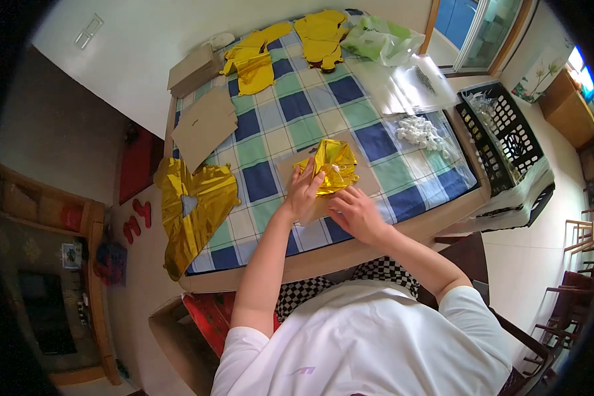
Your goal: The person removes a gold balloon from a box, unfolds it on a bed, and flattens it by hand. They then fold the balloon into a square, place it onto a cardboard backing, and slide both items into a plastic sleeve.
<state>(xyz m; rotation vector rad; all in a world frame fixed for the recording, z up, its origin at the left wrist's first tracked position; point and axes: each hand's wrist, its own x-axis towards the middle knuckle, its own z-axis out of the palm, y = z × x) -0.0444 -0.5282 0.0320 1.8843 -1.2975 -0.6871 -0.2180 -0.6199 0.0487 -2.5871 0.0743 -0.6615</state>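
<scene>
A crumpled, folded gold foil balloon (336, 164) lies on a brown cardboard sheet (371, 181) near the bed's front edge. My left hand (301, 193) rests against the foil's left side, thumb on the foil and fingers stretched over the cardboard. At the foil's lower edge is my right hand (355, 212), its fingers bent and spread, the thumb apart from them. A small white bit shows on the foil between the hands. Clear plastic seems to lie around the cardboard's left side.
More flat gold foil (198, 211) drapes over the bed's left edge; other foil pieces (320, 36) lie at the back. Cardboard sheets (204, 125) and a cardboard stack (193, 71) sit left. Clear plastic sleeves (419, 86), white string-like pieces (424, 134) and a black crate (508, 132) are right.
</scene>
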